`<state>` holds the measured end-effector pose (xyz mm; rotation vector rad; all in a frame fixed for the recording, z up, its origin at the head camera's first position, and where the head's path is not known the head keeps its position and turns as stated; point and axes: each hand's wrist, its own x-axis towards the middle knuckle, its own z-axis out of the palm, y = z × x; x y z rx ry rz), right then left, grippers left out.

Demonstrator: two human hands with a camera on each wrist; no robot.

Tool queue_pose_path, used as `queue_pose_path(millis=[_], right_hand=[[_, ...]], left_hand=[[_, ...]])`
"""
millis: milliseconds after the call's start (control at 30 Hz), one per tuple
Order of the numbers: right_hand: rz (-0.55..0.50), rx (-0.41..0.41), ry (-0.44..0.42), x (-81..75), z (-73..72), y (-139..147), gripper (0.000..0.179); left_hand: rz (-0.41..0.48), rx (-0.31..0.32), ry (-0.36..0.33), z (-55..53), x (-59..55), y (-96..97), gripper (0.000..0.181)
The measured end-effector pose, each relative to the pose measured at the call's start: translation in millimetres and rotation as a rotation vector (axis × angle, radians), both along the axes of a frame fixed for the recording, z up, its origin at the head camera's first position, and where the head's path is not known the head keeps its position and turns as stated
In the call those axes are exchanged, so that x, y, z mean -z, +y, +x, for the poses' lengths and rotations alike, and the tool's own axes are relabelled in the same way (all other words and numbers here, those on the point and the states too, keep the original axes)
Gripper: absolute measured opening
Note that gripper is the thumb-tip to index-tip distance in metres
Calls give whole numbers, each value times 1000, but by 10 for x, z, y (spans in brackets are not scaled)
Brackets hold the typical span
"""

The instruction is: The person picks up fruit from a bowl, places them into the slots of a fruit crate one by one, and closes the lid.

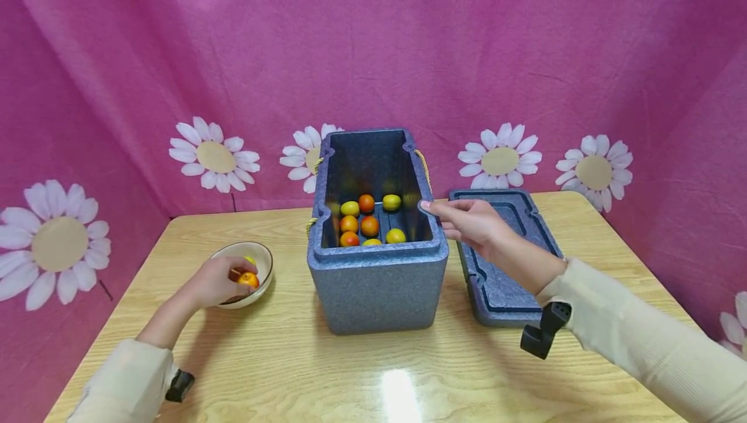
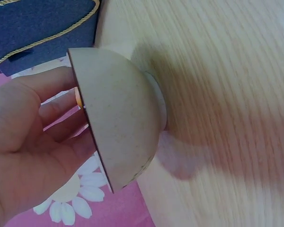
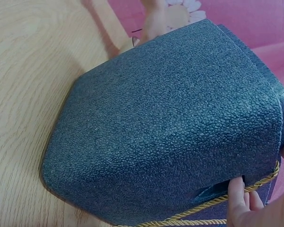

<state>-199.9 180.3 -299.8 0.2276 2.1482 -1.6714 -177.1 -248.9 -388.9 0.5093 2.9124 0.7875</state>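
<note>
Sitting between left fingers; orange fruit; at mouth of bowl

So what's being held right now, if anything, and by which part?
The left grip pinches an orange fruit by its sides, inside the bowl; the right grip holds the box by its right rim.

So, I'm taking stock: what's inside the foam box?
Eight fruits, yellow, orange and red, show inside the foam box; its near wall partly covers the nearest yellow one and hides anything directly behind it.
</note>
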Motion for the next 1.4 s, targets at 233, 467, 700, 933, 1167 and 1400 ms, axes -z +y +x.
queue_pose_path(millis=[233, 467, 700, 933, 1167, 1400], right_hand=[[20, -3, -5, 3, 9, -3, 82], [16, -3, -1, 5, 11, -3, 80], [5, -8, 4, 7, 10, -1, 79], [-1, -12, 8, 8, 7, 1, 80], [10, -1, 9, 13, 5, 0, 82], [8, 2, 10, 15, 8, 0, 82]], left_hand=[[-21, -32, 4, 30, -92, 13, 25], [-9, -50, -10, 62, -171, 36, 26], [-23, -67, -26, 59, -246, 49, 29], [-16, -71, -20, 24, -282, 60, 31], [-34, -76, -82, -10, -356, 113, 35], [-43, -54, -120, -57, -495, 181, 33]])
